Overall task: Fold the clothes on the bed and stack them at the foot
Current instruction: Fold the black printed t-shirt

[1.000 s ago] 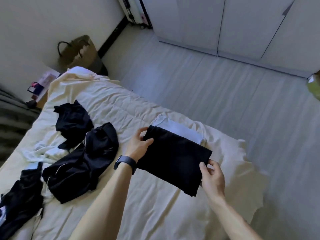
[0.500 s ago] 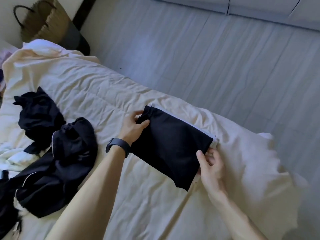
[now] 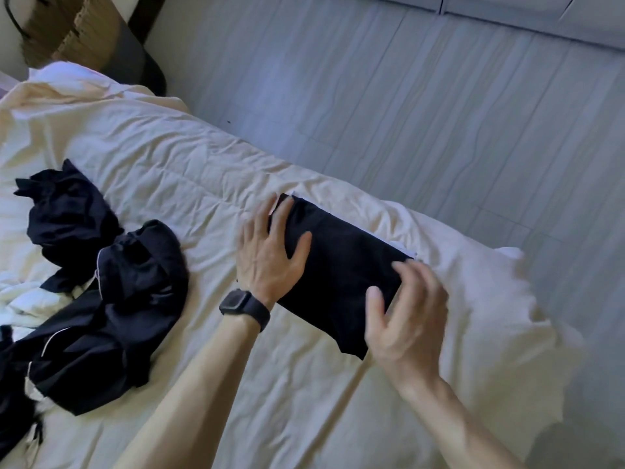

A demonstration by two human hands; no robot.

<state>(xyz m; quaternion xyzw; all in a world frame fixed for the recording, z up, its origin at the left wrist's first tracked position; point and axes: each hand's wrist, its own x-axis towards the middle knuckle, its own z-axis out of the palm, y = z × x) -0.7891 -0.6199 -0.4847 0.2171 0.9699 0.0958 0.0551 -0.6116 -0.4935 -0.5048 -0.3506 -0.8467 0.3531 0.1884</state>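
Note:
A folded black garment (image 3: 341, 265) lies near the bed's edge on top of a folded white garment (image 3: 400, 247), of which only a thin strip shows. My left hand (image 3: 270, 255), with a dark watch on the wrist, rests flat with spread fingers on the black garment's left end. My right hand (image 3: 406, 319) is over its right end with fingers spread and relaxed, slightly blurred; I cannot tell if it touches the cloth. Unfolded black clothes with white piping (image 3: 101, 319) lie crumpled at the left on the cream bed cover (image 3: 189, 170).
A second crumpled black garment (image 3: 64, 214) lies further left, with white cloth (image 3: 27, 296) beside it. A woven basket (image 3: 71, 32) stands on the floor past the bed's far corner. Grey plank floor (image 3: 439, 113) runs along the bed's right side.
Both hands let go of the black garment after setting it on the white one. My left hand now lies flat on it and my right hand has opened above its right end.

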